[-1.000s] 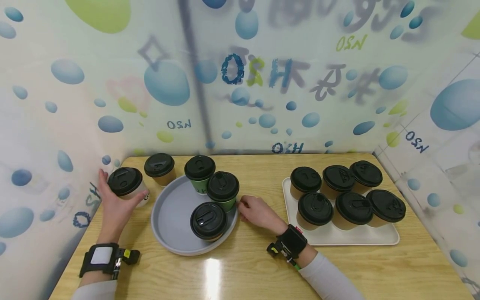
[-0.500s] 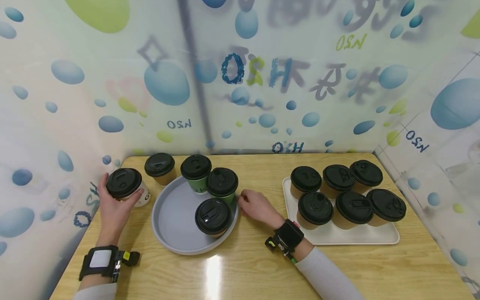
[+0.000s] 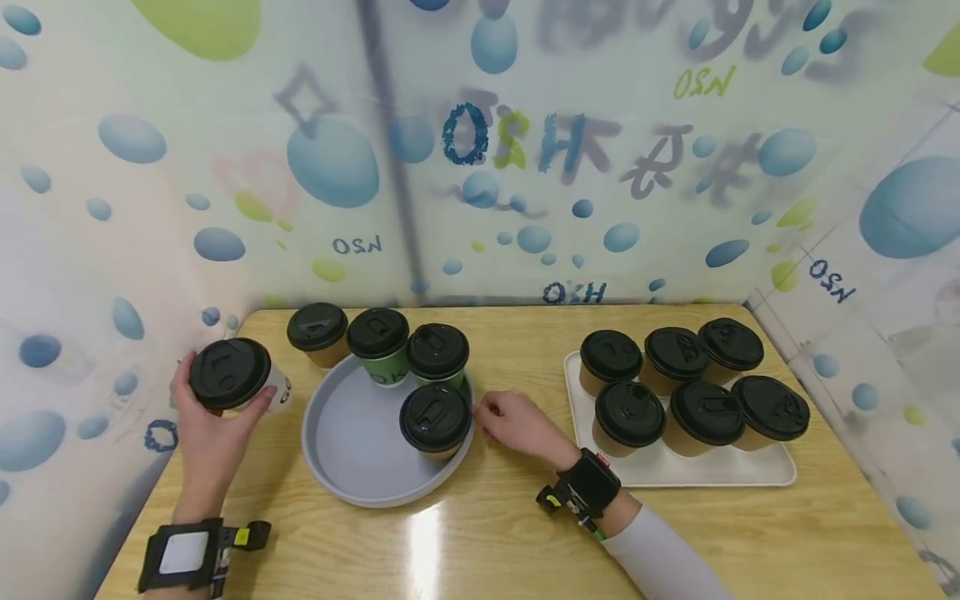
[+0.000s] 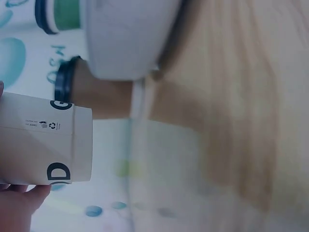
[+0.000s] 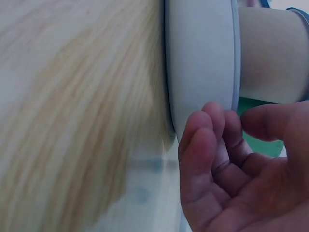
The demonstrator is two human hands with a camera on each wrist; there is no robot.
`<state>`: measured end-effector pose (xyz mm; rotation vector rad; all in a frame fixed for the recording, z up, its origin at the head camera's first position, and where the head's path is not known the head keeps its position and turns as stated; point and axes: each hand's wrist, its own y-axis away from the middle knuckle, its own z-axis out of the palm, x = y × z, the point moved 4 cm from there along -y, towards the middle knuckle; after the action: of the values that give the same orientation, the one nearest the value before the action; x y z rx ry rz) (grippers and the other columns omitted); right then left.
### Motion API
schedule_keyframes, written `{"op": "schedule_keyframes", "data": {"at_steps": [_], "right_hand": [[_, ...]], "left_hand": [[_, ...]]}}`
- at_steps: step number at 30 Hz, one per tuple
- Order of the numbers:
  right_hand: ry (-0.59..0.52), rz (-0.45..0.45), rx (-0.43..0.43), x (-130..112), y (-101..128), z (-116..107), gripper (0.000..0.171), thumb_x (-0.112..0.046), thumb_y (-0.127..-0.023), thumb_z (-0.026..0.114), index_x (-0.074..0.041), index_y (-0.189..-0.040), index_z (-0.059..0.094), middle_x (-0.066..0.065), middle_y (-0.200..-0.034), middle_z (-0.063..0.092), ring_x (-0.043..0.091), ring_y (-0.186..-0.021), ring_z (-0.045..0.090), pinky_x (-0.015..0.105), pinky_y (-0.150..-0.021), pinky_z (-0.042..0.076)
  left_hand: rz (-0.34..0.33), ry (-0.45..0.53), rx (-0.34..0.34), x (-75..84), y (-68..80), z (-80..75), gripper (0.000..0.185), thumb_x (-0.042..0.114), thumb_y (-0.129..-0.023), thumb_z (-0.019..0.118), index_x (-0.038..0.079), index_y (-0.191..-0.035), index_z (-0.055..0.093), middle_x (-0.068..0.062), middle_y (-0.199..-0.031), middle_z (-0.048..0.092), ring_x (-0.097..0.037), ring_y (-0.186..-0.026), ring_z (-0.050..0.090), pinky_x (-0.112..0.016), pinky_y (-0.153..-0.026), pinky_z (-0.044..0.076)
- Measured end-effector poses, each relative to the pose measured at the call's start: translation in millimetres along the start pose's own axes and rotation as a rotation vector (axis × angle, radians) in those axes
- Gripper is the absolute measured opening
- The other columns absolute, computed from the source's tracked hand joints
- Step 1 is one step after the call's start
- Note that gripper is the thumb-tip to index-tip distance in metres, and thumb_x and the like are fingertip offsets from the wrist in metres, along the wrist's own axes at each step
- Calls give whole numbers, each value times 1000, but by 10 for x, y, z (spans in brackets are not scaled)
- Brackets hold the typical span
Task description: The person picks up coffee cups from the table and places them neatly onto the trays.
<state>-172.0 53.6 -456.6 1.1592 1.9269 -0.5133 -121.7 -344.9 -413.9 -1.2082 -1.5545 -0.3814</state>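
My left hand point(image 3: 213, 437) grips a white paper coffee cup point(image 3: 279, 390) with a black lid, left of a round grey tray point(image 3: 341, 450). In the left wrist view, dark letters mark that cup, and its base is off the table. My right hand point(image 3: 521, 429) is at the tray's right edge. In the right wrist view, its curled fingers and thumb point(image 5: 263, 121) pinch the tray's rim. Inside the tray stand two green coffee cups point(image 3: 386, 367) and a brown coffee cup point(image 3: 435, 421), all with black lids.
A lidded brown cup point(image 3: 318, 333) stands behind the round tray, at its left. To the right, a white rectangular tray point(image 3: 720, 475) bears several lidded brown cups point(image 3: 630, 421). A patterned wall point(image 3: 525, 208) closes off the table's point(image 3: 495, 525) back.
My left hand has moved the white cup left and slightly toward me. The round tray's cups have swung counterclockwise, the brown one rightward and back, the green ones leftward. My right hand stays at the rim.
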Motion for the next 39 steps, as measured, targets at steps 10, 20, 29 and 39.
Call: {"op": "schedule_keyframes", "data": {"at_steps": [10, 20, 29, 39], "right_hand": [[34, 12, 92, 70, -176, -39, 26, -15, -107, 49, -10, -87, 65, -2, -69, 61, 11, -58, 52, 25, -54, 39], [23, 13, -24, 18, -58, -8, 24, -16, -104, 55, -7, -86, 68, -1, -66, 59, 11, -55, 47, 26, -53, 35], [-35, 36, -10, 43, -140, -17, 24, -14, -106, 50, -5, -91, 66, 7, -77, 67, 13, -64, 56, 26, -58, 40], [-43, 41, -8, 79, -208, -29, 24, -16, -108, 50, -8, -91, 64, 7, -78, 66, 14, -63, 53, 28, -59, 40]], "left_hand": [[188, 93, -74, 433, 155, 136, 110, -17, -74, 81, 19, -162, 26, 3, -153, 37, -8, -132, 44, -12, -101, 40], [350, 167, -194, 731, 438, 206, 111, -26, -63, 81, 7, -159, 35, 8, -148, 48, -9, -133, 47, -13, -102, 39], [373, 247, -433, 783, 615, 428, 109, -23, -59, 86, 0, -155, 38, 9, -148, 51, -5, -131, 50, -15, -102, 38], [410, 165, -636, 758, 739, 686, 106, -1, -63, 97, 5, -153, 43, -3, -139, 54, -6, -127, 52, -15, -104, 38]]}}
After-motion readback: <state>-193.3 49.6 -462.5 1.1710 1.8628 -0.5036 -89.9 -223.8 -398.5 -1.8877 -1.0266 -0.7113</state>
